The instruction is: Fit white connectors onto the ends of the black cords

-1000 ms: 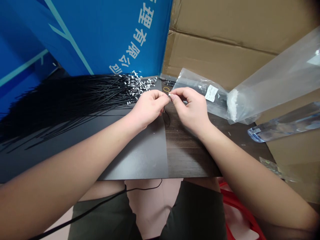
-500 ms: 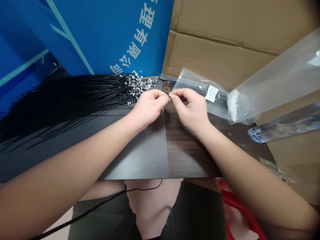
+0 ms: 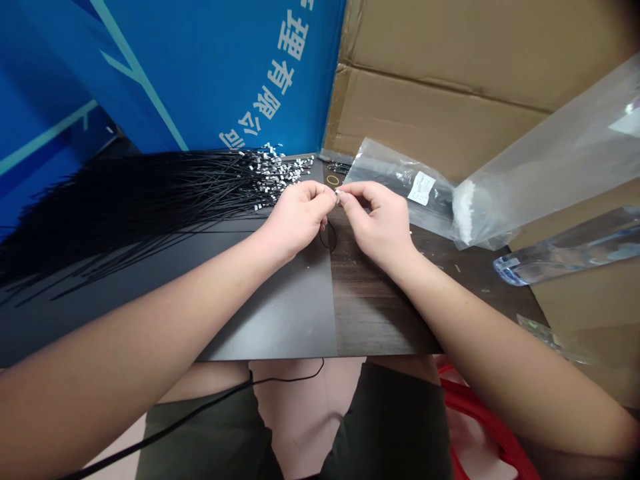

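My left hand (image 3: 296, 217) and my right hand (image 3: 378, 223) meet fingertip to fingertip over the dark table (image 3: 280, 313). Both pinch a thin black cord with a small silvery clasp (image 3: 337, 195) at its end. A small loop of the cord (image 3: 328, 237) hangs between the two hands. Left of my left hand spreads a big bundle of black cords (image 3: 125, 200) whose silvery tips (image 3: 275, 170) lie just behind my left knuckles.
A clear bag with a white label (image 3: 400, 179) lies behind my right hand. A larger clear bag (image 3: 550, 167) and a clear plastic piece (image 3: 565, 257) lie at the right. Cardboard (image 3: 450, 87) and a blue panel (image 3: 200, 67) stand behind. A black cable (image 3: 200, 410) crosses my lap.
The cord loop between my hands has shrunk and drawn up closer under the fingers. My right hand has shifted slightly left toward the left hand.
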The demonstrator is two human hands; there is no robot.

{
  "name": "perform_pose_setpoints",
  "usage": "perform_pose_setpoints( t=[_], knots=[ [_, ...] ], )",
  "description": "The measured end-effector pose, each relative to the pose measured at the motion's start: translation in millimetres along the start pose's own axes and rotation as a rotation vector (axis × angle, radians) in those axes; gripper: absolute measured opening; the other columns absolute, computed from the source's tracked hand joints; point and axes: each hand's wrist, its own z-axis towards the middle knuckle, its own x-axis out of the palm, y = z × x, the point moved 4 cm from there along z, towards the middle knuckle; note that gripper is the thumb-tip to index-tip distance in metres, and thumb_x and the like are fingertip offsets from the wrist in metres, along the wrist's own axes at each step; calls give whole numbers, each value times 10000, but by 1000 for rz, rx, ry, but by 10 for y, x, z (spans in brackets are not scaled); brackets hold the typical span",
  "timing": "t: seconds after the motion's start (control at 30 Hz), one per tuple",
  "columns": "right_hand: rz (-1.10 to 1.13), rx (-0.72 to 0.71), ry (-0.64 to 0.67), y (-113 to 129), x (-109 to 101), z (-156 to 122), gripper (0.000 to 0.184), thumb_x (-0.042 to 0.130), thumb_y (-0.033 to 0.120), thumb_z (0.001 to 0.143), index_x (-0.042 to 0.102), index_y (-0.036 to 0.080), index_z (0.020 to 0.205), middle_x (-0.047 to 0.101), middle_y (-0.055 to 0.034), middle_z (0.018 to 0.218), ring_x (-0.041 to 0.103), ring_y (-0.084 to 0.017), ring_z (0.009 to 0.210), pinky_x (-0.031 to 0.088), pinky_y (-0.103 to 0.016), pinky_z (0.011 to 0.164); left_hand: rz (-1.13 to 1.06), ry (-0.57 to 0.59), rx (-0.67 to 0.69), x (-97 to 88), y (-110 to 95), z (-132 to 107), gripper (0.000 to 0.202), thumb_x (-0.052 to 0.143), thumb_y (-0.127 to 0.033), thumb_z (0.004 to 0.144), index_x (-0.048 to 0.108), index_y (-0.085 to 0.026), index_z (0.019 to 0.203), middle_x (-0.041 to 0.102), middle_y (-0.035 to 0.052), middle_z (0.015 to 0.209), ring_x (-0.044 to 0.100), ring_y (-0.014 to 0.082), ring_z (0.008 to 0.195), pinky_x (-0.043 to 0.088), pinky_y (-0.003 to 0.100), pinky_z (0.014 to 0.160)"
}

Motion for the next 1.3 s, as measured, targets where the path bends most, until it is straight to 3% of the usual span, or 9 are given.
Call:
perform_pose_setpoints(
  t=[1.3],
  knots=[
    [-31, -44, -25, 23, 26, -14, 132, 663, 215, 985, 791, 231, 957, 831, -44, 965, 754, -216, 894, 591, -390, 848, 53, -9, 9, 18, 15, -33, 284, 603, -217, 948, 522, -219, 675, 554, -7, 599, 508, 137, 588, 393, 285, 604]
  ],
)
